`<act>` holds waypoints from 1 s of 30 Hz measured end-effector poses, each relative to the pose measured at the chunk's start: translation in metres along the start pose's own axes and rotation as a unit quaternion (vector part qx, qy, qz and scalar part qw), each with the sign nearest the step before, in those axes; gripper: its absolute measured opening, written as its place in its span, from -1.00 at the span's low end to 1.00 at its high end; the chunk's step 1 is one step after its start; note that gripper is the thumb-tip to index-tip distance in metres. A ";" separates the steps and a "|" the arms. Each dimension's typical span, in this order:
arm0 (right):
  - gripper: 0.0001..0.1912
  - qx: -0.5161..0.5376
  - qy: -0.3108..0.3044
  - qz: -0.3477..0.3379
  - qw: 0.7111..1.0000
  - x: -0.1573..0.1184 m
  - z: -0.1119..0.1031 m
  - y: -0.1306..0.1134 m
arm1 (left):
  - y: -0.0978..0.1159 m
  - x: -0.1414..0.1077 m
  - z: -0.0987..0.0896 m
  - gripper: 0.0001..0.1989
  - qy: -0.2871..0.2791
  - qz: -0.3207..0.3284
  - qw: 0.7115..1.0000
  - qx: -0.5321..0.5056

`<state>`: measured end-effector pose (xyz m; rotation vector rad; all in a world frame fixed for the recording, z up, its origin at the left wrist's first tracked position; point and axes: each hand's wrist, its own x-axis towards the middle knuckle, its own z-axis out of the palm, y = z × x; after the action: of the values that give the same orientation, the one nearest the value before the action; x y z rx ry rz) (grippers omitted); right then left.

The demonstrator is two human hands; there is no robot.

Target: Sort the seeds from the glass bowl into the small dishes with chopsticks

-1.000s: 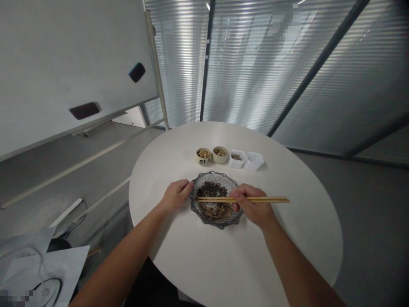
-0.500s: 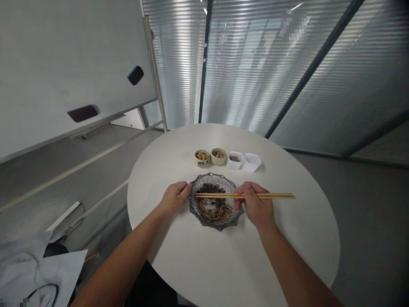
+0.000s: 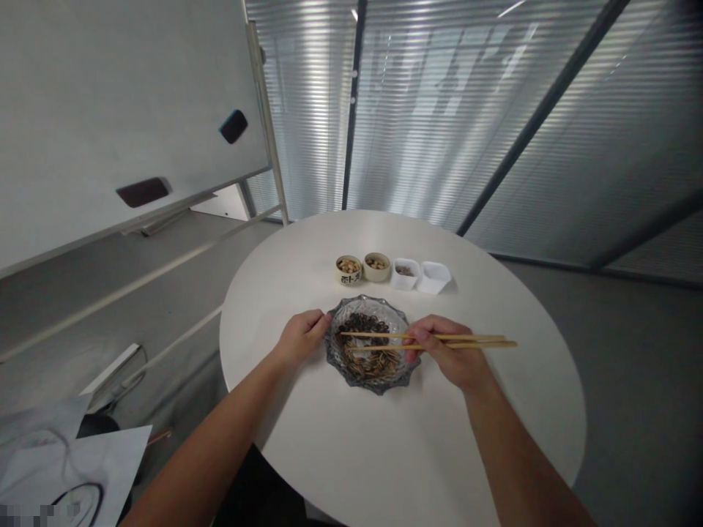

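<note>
A scalloped glass dish (image 3: 351, 372) sits near the middle of the round white table (image 3: 329, 439). It holds dark seeds (image 3: 359, 323) at the far side and striped sunflower seeds (image 3: 369, 363) at the near side. My left hand (image 3: 302, 338) rests curled at the dish's left rim, holding nothing. My right hand (image 3: 444, 342) is shut on a pair of wooden chopsticks (image 3: 477, 339), and their slightly parted tips lie above the seeds. Beyond the dish stand several small containers: a lettered cup (image 3: 348, 270), a plain cup (image 3: 376, 267), and white square dishes (image 3: 405, 274) (image 3: 433, 278).
A whiteboard (image 3: 121, 110) on a stand rises to the left of the table. Sheets of paper with dark curved marks (image 3: 71, 468) lie at the lower left. Glass walls with blinds (image 3: 417, 110) run behind the table, and grey floor surrounds it.
The chopstick tips have parted slightly, and the sticks now sit a little further right in my right hand. My left hand has stayed at the rim.
</note>
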<state>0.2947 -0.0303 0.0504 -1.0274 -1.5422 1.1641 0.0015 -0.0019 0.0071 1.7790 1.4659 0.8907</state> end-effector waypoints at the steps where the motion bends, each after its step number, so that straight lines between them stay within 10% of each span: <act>1: -0.63 0.000 -0.004 0.006 1.000 0.000 0.001 0.000 | 0.000 0.000 0.000 -0.52 0.000 0.001 1.000 0.002; 30: -0.55 -0.063 0.025 -0.025 0.997 0.003 0.019 0.011 | -0.001 0.001 0.001 -0.52 0.003 -0.006 1.000 0.001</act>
<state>0.2767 -0.0290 0.0381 -1.0874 -1.6091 1.0092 0.0020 -0.0007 0.0055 1.7684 1.4810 0.8882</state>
